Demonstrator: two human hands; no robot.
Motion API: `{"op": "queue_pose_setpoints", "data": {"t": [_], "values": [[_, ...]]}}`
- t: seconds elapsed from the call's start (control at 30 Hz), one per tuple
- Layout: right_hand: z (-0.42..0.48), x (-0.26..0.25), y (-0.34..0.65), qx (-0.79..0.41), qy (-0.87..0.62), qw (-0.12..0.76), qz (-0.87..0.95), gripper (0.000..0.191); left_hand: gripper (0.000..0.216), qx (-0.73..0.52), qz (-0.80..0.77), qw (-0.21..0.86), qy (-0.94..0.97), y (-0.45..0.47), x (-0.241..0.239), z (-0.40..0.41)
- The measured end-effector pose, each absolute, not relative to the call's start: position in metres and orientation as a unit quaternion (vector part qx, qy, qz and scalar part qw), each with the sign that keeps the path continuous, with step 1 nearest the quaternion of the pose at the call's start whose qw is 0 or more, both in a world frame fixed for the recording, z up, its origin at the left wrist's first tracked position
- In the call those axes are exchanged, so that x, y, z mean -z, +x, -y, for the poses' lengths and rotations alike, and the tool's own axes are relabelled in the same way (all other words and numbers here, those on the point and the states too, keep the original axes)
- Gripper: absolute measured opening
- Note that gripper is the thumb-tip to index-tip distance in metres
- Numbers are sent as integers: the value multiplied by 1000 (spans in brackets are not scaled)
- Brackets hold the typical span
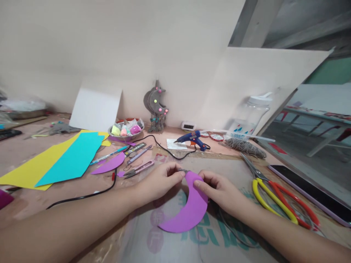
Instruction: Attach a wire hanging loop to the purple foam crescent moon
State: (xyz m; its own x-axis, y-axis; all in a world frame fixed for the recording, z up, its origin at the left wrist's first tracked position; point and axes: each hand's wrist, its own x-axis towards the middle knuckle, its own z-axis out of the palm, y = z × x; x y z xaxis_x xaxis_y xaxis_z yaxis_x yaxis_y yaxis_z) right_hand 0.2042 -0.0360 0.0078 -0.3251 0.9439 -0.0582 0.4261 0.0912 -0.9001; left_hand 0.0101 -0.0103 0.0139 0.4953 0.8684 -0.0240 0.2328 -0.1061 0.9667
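A purple crescent moon cutout (192,208), apparently foam or stiff paper, is held over the work surface with its lower tip pointing left. My right hand (219,186) grips its outer edge, thumb on top and fingers behind. At the upper tip, my left hand (170,177) pinches a bit of grey yarn (183,170) between thumb and fingertips. A loose strand (233,230) hangs below my right wrist. Beyond my hands lies a blue glue gun (192,138), its nozzle over a white pad (175,144). A skein of grey yarn (245,147) rests at the right.
Scissors (263,182) and a phone (309,191) lie right. Thread snips (139,168), cutter (135,149), purple scrap (109,163), blue sheet (72,159) and yellow sheet (24,171) lie left. Behind stand a bowl (126,136), a grey moon ornament (155,104) and a bottle (251,115). A black cord (82,197) crosses left.
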Motion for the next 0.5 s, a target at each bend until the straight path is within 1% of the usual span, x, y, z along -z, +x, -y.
{"op": "queue_pose_setpoints", "data": {"t": [0.07,0.13,0.2,0.4,0.5], "values": [[36,-8,205,-446,-505,289,680,36,12,-311,-385,533,686,10,-12,9],[36,-7,205,-448,-504,288,680,36,21,-313,-371,538,689,10,-11,8],[36,-6,206,-448,-504,289,680,37,25,-311,-365,539,693,10,-10,6],[36,-6,205,-443,-511,290,678,40,20,-319,-346,565,677,10,-6,3],[36,-8,205,-444,-508,296,676,39,21,-321,-359,560,674,10,-5,4]]}}
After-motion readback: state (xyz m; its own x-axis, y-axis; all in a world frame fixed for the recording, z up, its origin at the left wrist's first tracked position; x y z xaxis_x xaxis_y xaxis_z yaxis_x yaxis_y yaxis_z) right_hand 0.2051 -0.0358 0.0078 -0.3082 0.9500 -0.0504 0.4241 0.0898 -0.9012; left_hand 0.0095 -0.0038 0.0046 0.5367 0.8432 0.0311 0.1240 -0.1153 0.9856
